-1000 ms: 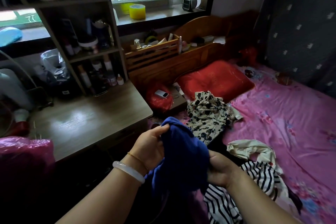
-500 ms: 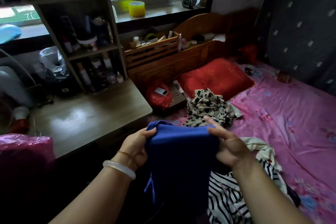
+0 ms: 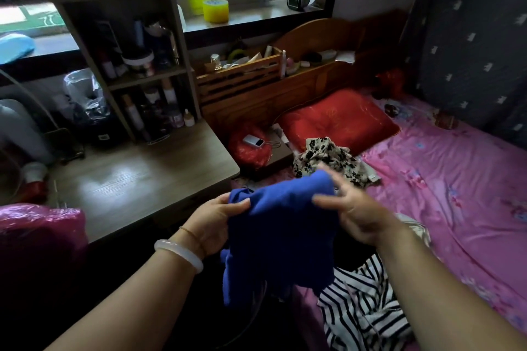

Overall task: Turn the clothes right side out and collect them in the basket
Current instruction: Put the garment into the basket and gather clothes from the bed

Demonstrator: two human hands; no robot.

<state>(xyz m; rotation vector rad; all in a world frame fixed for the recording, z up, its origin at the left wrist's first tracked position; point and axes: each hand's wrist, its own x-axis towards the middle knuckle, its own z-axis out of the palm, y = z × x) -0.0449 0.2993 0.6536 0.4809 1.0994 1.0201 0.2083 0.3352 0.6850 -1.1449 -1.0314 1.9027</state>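
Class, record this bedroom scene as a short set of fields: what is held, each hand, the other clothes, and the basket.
held: blue garment, bunched between both hands
left hand: grips its upper left edge
right hand: blurred, at its upper right edge; grip unclear
other clothes: floral garment, striped garment, both on the bed
basket: not in view

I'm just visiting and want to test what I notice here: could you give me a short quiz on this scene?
1. True or false: the left hand grips the blue garment.
2. The striped garment lies: A on the desk, B on the bed, C in a basket?
3. Fill in: the yellow tape roll stands on the ___.
Key: 1 true; 2 B; 3 windowsill.
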